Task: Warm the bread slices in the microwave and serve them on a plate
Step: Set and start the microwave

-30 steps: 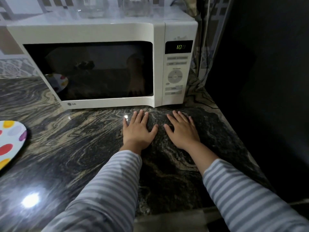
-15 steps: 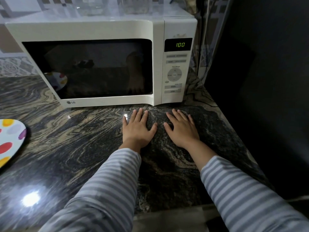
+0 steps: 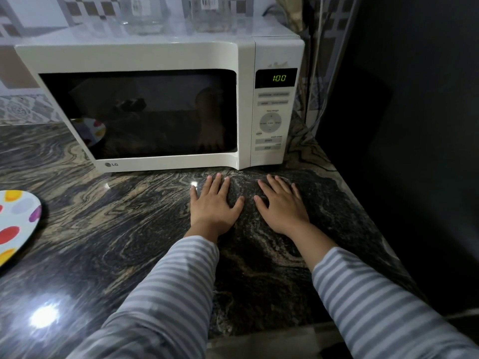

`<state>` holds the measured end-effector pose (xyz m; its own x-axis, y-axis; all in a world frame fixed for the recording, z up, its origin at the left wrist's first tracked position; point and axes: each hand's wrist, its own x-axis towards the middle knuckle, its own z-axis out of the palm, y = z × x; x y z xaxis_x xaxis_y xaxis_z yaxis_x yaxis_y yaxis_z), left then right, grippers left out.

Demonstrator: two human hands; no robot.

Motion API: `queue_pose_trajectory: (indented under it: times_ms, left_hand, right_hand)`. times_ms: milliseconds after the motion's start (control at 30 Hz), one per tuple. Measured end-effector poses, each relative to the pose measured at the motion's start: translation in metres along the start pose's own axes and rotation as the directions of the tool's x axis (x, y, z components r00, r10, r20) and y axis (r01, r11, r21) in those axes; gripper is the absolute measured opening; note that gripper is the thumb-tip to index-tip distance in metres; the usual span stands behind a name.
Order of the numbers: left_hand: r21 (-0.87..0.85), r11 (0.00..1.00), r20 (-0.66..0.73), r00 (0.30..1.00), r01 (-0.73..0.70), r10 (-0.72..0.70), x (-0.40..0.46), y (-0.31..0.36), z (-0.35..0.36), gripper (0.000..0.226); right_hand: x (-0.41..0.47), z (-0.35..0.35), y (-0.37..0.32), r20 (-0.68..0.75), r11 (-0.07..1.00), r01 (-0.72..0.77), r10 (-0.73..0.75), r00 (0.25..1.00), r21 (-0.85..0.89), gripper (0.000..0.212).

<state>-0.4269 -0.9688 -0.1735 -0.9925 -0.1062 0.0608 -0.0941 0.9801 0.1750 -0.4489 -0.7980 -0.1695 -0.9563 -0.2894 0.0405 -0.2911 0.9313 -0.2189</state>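
Hands rest flat and empty on the countertop [image 3: 90,229], left hand [image 3: 212,206] beside right hand [image 3: 281,206], below the shut microwave [image 3: 160,55] reading 1:00 mid-frame, bread unseen behind dark glass, spotted plate [image 3: 18,224] waiting bare at left edge, so serving seemingly remains.

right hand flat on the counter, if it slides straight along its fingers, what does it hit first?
Probably the microwave: the right hand points up and slightly left across bare counter, toward the base of the control panel near the door edge. Nothing lies between. The exact contact spot is uncertain from this wide-angle view.
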Motion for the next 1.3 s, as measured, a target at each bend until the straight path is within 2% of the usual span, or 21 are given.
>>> queue_pose_trajectory:
  times_ms: [200, 367, 533, 1033, 1200, 1300]
  left_hand:
    - [-0.002, 1.000, 0.002, 1.000, 0.007, -0.007, -0.001, 0.001, 0.000, 0.073]
    - [-0.003, 1.000, 0.012, 1.000, 0.000, 0.000, -0.001, 0.001, -0.002, 0.073]
    - [-0.007, 1.000, 0.018, 1.000, -0.002, 0.002, -0.002, 0.001, -0.003, 0.073]
    - [-0.028, 1.000, 0.002, 1.000, 0.008, -0.008, 0.000, 0.003, -0.004, 0.073]
    - [-0.033, 0.999, 0.039, 0.999, 0.003, -0.001, -0.003, 0.002, -0.008, 0.073]
    - [-0.084, 0.996, 0.106, 0.994, -0.010, 0.019, -0.003, 0.000, -0.016, 0.076]
  right_hand:
    - [0.005, -0.011, 0.001, 0.043, 0.999, -0.006, 0.004, 0.999, 0.051, 0.057]
    - [0.011, -0.035, 0.001, -0.189, 0.992, -0.032, 0.009, 0.982, -0.118, 0.061]
    - [0.023, -0.047, -0.003, -0.244, 0.977, -0.062, 0.011, 0.970, -0.202, 0.063]
    - [0.035, -0.035, -0.016, -0.258, 0.959, -0.154, 0.090, 0.962, -0.239, 0.070]
    - [0.026, -0.047, -0.014, -0.202, 0.959, -0.141, 0.091, 0.975, -0.245, 0.068]
    - [0.020, -0.057, -0.011, -0.175, 0.970, -0.099, 0.060, 0.983, -0.223, 0.071]
